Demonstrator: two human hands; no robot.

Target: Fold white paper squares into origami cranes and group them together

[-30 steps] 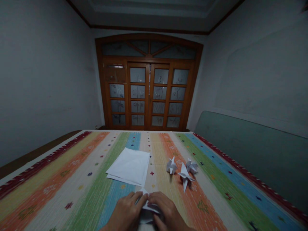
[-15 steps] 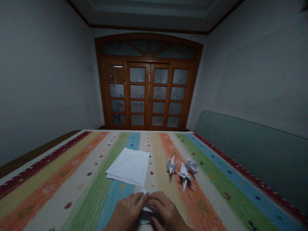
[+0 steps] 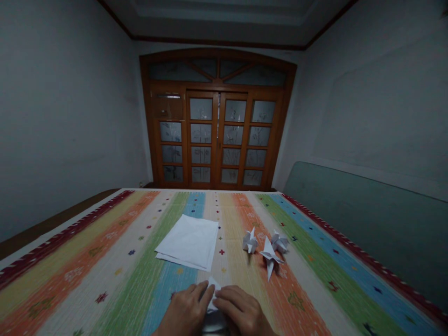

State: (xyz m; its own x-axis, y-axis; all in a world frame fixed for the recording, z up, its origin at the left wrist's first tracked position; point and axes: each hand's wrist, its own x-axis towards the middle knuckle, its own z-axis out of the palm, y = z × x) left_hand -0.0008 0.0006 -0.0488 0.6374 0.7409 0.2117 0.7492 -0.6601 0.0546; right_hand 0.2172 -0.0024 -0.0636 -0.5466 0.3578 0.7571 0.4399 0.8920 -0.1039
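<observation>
A small piece of folded white paper (image 3: pixel 214 284) is held at the bottom centre of the frame, low over the counter (image 3: pixel 52 222), between the left hand (image 3: pixel 187 308) and the right hand (image 3: pixel 243 310). Both hands are closed on it, with the fingers bent inward from either side; the right thumb is hidden, so how the underside is pinched cannot be told. The paper is gripped from two sides presumably so that it is steadied under pressure, and its pointed tip is left showing past the fingers. The rest is mostly covered or lost in shadow.

Left of centre, a stack of white sheets (image 3: pixel 189 243) is laid flat, its edges not quite lined up; it seems to be placed there for easy reach. Right of centre, three paper figures (image 3: pixel 269 256) are grouped, perhaps set aside so that they are not crushed. Whether the front one and the rear right one are touching cannot be told.

The nearest obstacle is formed by the near corner of the stack, just beyond the paper's tip. The surface is covered by a striped cloth (image 3: pixel 136 275), and the far side is closed off by a wooden door (image 3: pixel 215 140) at upper centre
</observation>
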